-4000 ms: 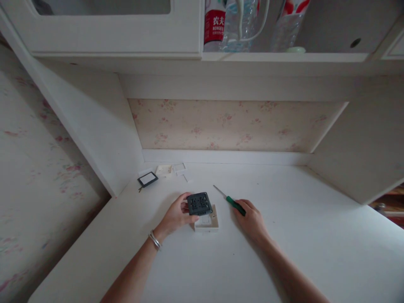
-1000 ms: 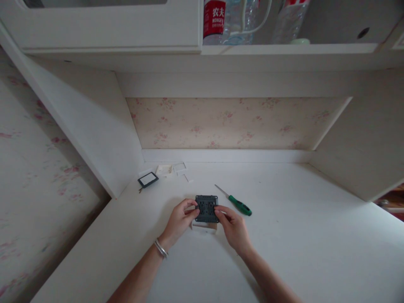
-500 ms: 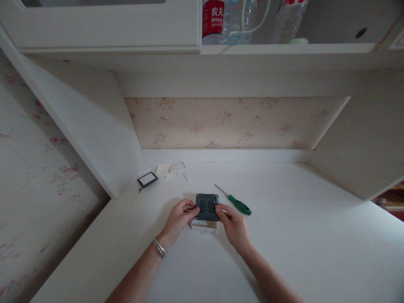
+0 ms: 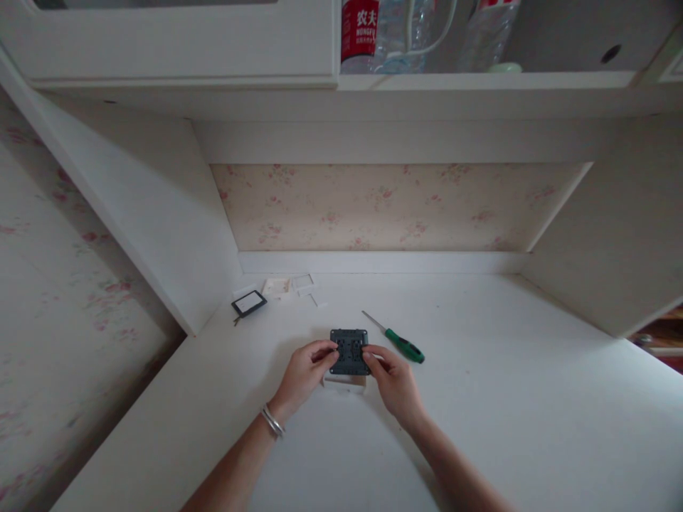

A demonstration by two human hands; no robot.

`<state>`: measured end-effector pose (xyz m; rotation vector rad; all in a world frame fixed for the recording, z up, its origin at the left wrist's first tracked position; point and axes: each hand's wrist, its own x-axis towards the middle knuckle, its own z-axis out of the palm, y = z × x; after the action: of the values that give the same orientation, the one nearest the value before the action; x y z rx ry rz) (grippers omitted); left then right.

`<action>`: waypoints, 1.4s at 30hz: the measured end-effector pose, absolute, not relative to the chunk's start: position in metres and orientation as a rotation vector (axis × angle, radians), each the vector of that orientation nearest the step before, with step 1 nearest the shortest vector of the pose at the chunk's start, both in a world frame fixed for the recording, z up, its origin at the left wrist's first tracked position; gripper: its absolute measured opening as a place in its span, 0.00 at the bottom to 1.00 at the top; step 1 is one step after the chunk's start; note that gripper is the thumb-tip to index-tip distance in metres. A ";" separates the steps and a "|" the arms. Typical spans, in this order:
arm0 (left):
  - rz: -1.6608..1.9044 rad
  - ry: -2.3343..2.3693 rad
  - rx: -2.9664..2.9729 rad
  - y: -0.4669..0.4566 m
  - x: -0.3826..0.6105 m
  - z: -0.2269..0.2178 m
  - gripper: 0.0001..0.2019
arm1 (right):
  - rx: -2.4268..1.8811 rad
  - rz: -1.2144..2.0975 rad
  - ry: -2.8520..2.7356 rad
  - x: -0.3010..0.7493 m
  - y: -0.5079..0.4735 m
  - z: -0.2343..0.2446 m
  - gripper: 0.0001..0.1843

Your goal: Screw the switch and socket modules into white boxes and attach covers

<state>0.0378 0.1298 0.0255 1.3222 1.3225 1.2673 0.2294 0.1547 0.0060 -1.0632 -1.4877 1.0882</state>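
A dark grey, square wall socket panel (image 4: 350, 361) is held at the middle of the desk, its moulded face towards me. My left hand (image 4: 303, 371), with silver bangles at the wrist, pinches the panel's left side between thumb and forefinger. On the opposite side my right hand (image 4: 395, 380) is closed on the panel's right edge in the same way. Below and partly behind the panel sits an off-white box-like part (image 4: 344, 385), mostly hidden. To the right of the panel lies a screwdriver (image 4: 404, 345) with a green handle, its tip pointing back and left.
At the back left lie a black-framed plate with a white face (image 4: 249, 304), a cream square part (image 4: 276, 287) and thin white frames (image 4: 304, 281). The white desk (image 4: 506, 398) has side panels and a shelf above, where water bottles (image 4: 361, 35) stand.
The socket panel has shifted slightly down. My left fingers have moved a little on its left side, the forefinger now reaching further over the edge. My right hand keeps its grip.
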 end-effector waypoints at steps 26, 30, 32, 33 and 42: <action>1.493 1.482 1.760 0.107 0.058 0.052 0.08 | -1.017 1.062 -1.481 0.228 0.150 0.015 0.16; 1.532 1.517 1.525 0.112 0.050 0.051 0.09 | -1.017 1.112 -1.377 0.230 0.151 0.021 0.16; 1.487 1.430 1.369 0.113 0.044 0.049 0.11 | -1.018 1.116 -1.354 0.232 0.152 0.022 0.16; 1.448 1.370 1.295 0.113 0.042 0.048 0.12 | -1.020 1.116 -1.354 0.232 0.153 0.022 0.17; 1.309 1.349 1.378 0.112 0.045 0.050 0.14 | -0.974 1.027 -1.486 0.223 0.156 0.014 0.15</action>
<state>0.0445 0.1121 0.0505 1.3780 1.3492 1.3087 0.2228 0.1558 0.0138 -0.9736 -1.4860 1.0266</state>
